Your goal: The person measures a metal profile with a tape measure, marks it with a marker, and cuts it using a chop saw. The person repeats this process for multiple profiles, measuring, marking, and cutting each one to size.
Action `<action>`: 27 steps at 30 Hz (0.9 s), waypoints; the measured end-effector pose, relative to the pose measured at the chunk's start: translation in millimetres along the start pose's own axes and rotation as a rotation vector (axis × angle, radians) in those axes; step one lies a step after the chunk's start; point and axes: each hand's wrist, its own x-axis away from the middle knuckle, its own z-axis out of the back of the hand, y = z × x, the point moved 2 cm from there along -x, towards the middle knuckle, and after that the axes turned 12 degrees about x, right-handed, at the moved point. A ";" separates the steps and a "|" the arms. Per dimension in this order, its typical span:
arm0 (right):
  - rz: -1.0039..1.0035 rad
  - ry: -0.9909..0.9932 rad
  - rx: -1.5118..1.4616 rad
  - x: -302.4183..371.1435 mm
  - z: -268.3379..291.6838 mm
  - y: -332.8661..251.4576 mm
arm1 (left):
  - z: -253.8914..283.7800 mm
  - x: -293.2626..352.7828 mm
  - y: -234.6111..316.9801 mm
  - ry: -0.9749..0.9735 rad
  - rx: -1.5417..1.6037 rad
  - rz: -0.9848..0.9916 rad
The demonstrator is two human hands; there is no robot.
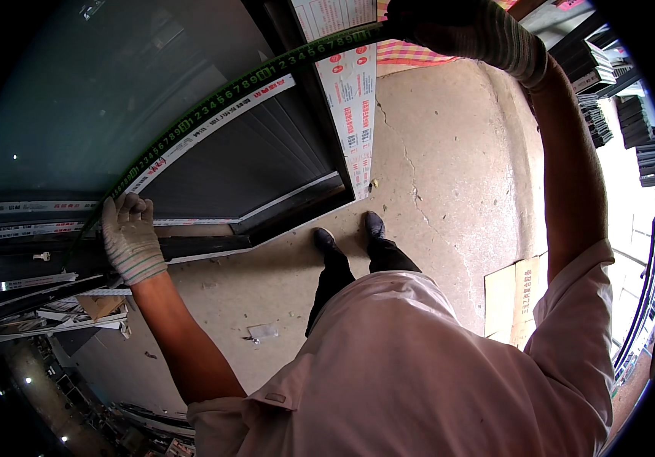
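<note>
A green tape measure (224,96) with pale markings is stretched in a long curve across a dark window or door frame (282,221) with printed film strips on it. My left hand (133,240), in a pale striped knit glove, pinches the tape near the frame's left corner. A length of tape hangs down past those fingers. At the upper right my right hand (479,36), gloved in dark and striped knit, is closed at the tape's other end. Shadow hides its fingers and the tape's case. A large glass pane (106,84) lies beyond the tape.
Cracked concrete floor (449,175) spreads around my feet. Flattened cardboard (511,301) lies to the right, below stacked dark profiles (635,122). Red-and-yellow checked cloth (411,53) is at the top. Offcuts (76,312) are piled at the left, and a clear plastic scrap (263,331) lies nearby.
</note>
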 end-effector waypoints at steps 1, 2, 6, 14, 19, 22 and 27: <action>0.006 -0.003 -0.003 -1.3 -0.2 -0.6 | 0.7 1.1 2.4 -0.006 -0.001 -0.001; 0.014 -0.006 -0.009 -2.9 -0.9 -1.0 | 1.5 2.5 5.6 -0.010 -0.003 -0.004; -0.045 0.003 0.057 9.1 13.8 -7.3 | -3.6 -6.7 -16.1 -0.043 0.044 0.044; -0.021 0.002 0.046 3.8 7.5 -6.9 | 0.0 -3.4 -7.3 -0.013 0.022 0.026; -0.010 -0.008 0.035 5.3 9.1 -6.8 | -5.3 -1.1 -7.7 -0.003 0.023 0.010; -0.021 -0.010 0.035 5.6 8.7 -8.1 | -5.3 -0.7 -6.4 -0.004 0.024 0.004; -0.024 -0.003 0.023 3.7 8.7 -1.1 | -3.4 -3.5 -9.0 -0.008 0.035 0.017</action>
